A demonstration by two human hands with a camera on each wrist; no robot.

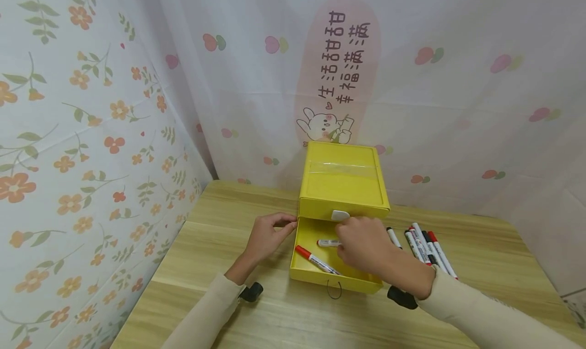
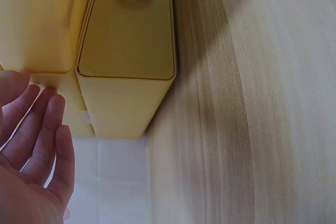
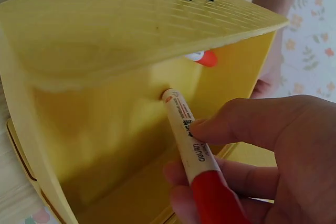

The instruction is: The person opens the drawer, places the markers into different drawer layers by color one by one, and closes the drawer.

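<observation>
A yellow desktop cabinet (image 1: pixel 341 186) stands against the curtain, with its lower drawer (image 1: pixel 311 275) pulled out. Over the drawer, my right hand (image 1: pixel 366 243) pinches a red-capped whiteboard marker (image 3: pixel 189 135) between thumb and fingers; its white barrel points down into the drawer in the right wrist view. A second red-capped marker (image 1: pixel 318 261) lies on the drawer floor near the front. My left hand (image 1: pixel 270 235) is at the drawer's left side. In the left wrist view its fingers (image 2: pixel 44 135) are loosely extended, fingertips at the yellow wall.
Several markers (image 1: pixel 430 250) with red and black caps lie on the wooden table (image 1: pixel 220 237) right of the cabinet. A white latch (image 1: pixel 340 215) sits on the upper front. A dark loop (image 1: pixel 334 289) hangs on the drawer front. Printed curtains (image 1: pixel 256 94) close off the back and left.
</observation>
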